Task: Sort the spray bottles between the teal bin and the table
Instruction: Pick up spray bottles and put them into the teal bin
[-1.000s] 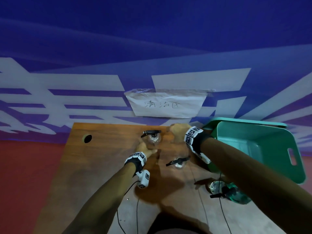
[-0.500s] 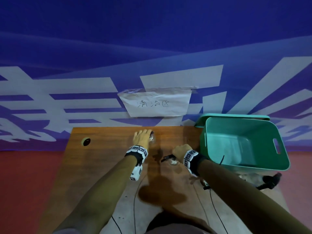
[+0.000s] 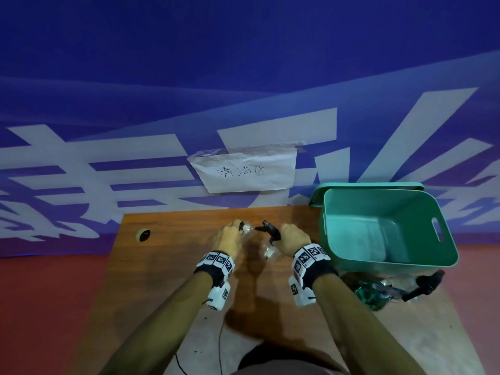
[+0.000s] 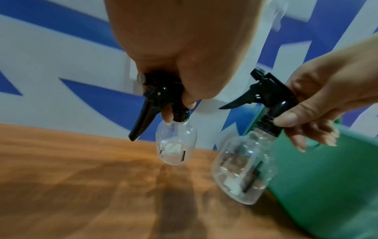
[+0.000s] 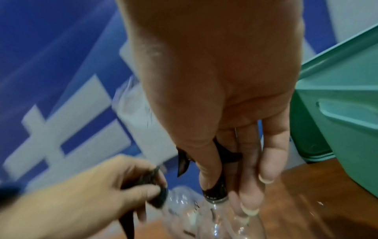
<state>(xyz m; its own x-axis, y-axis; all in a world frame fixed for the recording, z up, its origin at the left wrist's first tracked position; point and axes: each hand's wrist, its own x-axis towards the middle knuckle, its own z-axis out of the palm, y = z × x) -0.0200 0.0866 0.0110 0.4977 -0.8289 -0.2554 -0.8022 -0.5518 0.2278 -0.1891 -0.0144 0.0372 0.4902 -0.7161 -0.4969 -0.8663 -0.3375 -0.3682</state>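
My left hand (image 4: 178, 106) pinches the black trigger head of a small clear spray bottle (image 4: 176, 145), which hangs upright over the wooden table (image 3: 162, 266). Close to its right, my right hand (image 4: 296, 126) grips the black neck of a larger clear spray bottle (image 4: 243, 174), which is tilted. In the head view both hands, left hand (image 3: 230, 236) and right hand (image 3: 289, 236), are at the back middle of the table. The teal bin (image 3: 443, 255) stands to their right with nothing in it. I cannot tell whether either bottle touches the table.
A green spray bottle (image 3: 370, 293) and a clear one with a black head (image 3: 422, 288) lie in front of the bin. A teal lid (image 3: 365, 185) leans behind the bin. A paper sign (image 3: 243, 171) hangs on the wall, and a cable hole (image 3: 143, 235) sits at back left.
My right hand has taken hold of the middle bottle and carried it toward the back, next to the bottle in my left hand. The left hand has stayed at the far bottle.
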